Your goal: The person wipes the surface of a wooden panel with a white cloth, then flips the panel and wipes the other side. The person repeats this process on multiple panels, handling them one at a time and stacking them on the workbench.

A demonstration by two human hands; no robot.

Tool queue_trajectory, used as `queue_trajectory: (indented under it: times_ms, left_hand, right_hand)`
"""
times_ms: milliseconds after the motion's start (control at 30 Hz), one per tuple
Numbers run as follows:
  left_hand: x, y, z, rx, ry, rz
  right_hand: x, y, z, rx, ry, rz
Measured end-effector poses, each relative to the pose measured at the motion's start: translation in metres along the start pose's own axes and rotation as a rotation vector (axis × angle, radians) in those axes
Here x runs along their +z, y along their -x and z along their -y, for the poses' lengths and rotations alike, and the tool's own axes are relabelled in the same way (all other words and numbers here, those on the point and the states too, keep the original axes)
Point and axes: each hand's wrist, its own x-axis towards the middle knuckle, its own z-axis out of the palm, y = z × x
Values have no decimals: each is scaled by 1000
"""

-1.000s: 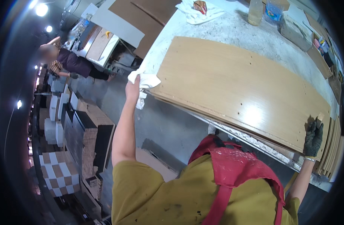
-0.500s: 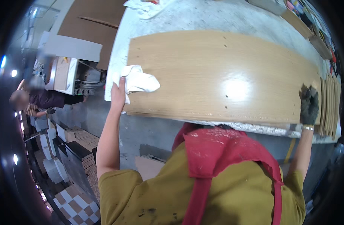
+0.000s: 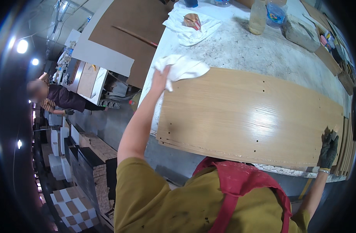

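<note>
A light wood-grain panel [image 3: 220, 112] with small dark holes lies across the table before me, on top of at least one more panel. At its far left corner, my left hand [image 3: 161, 79] is closed on a white cloth [image 3: 187, 68], which spreads over the panel's edge. My right hand [image 3: 328, 151], in a dark grey glove, rests on the panel's right end with its fingers stretched out. Several more panels [image 3: 346, 145] stand on edge beside that end.
On the white, stained table [image 3: 228, 48] are a crumpled white bag [image 3: 191, 29] and plastic bottles [image 3: 258, 17]. A grey block [image 3: 301, 34] sits at the far right. Leftward, a person [image 3: 65, 97] works near a machine, and stacked boards [image 3: 94, 163] stand on the floor.
My left hand has moved the cloth from the panel's left edge to its far left corner. The view has shifted, showing more of the table's far side. My right hand stays at the right end.
</note>
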Motion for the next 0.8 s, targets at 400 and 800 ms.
queue_trajectory:
  times_ms: [400, 800]
  left_hand:
    - [-8, -25, 29, 51, -392, 113]
    - [51, 0, -110, 441, -582, 501]
  right_hand:
    - [-5, -1, 0, 111, -452, -75]
    - [86, 31, 32, -129, -37, 7]
